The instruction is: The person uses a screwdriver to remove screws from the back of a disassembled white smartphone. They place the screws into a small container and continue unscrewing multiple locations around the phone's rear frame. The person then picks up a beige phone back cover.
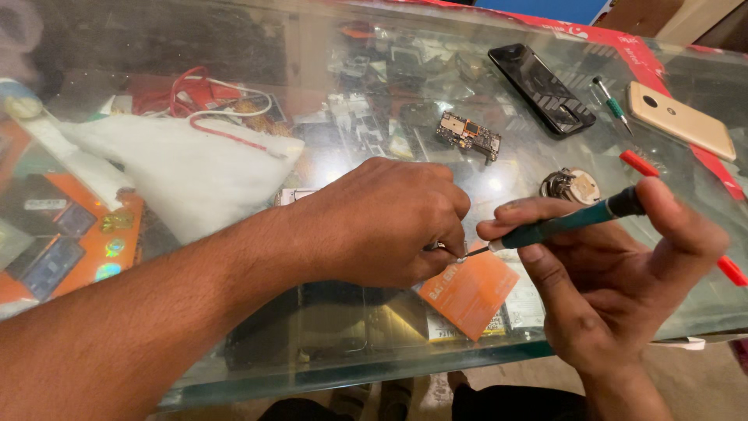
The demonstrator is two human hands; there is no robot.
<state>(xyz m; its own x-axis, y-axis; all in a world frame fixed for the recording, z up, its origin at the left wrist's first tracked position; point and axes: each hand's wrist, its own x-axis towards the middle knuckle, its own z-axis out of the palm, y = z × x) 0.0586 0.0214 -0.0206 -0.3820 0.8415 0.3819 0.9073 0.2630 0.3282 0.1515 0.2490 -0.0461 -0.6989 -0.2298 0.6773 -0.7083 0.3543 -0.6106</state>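
My left hand [382, 222] is curled into a fist over the glass counter [257, 374], pinching a tiny metal part at its fingertips; the part is too small to identify. My right hand [623, 281] holds a teal-handled precision screwdriver [565, 224], its thin tip touching that part beside my left fingers. Under the hands lies an orange battery pack [470, 292].
On the glass lie a small circuit board [467, 134], a black phone [541, 87], a gold phone back [682, 119], a green screwdriver [612, 103], a round metal piece [570, 185], red tweezers [728, 269], a white cloth [175, 168] and red and white cables [206, 97].
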